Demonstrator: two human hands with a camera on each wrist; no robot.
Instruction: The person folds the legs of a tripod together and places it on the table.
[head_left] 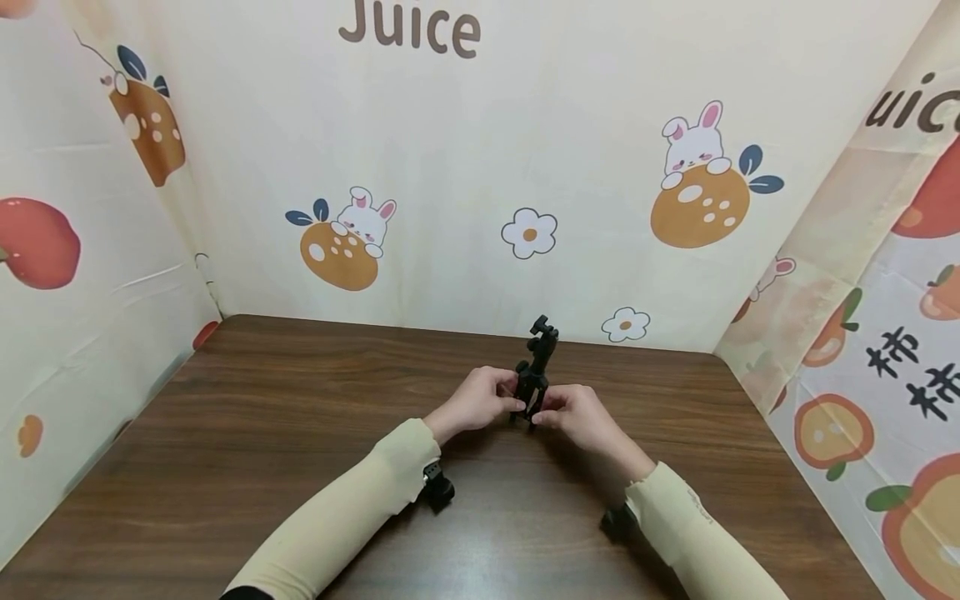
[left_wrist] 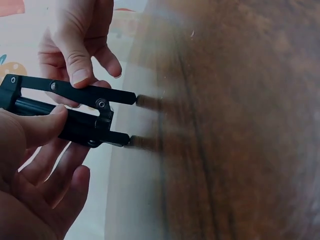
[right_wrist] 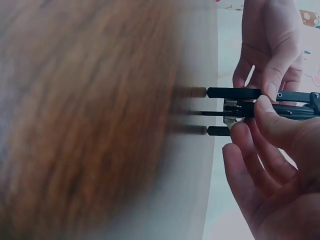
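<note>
A small black tripod [head_left: 536,362] stands upright near the back of the table, with a clamp-like head [head_left: 542,327] on top. Its legs [left_wrist: 112,95] are only slightly spread, feet at the tabletop. From the left side, my left hand [head_left: 480,400] pinches the tripod low down, thumb [left_wrist: 45,125] along its body and fingers behind. Opposite it, my right hand [head_left: 587,417] pinches the lower part, its thumb [right_wrist: 267,106] on the near side and fingertips beneath. In the wrist views both hands are close together around the legs.
The dark wood-grain table [head_left: 300,400] ends at a printed cloth backdrop [head_left: 450,167] close behind the tripod. More printed cloth hangs at the left and right. A black wrist camera [head_left: 437,490] sits under the left forearm, another [head_left: 618,523] under the right.
</note>
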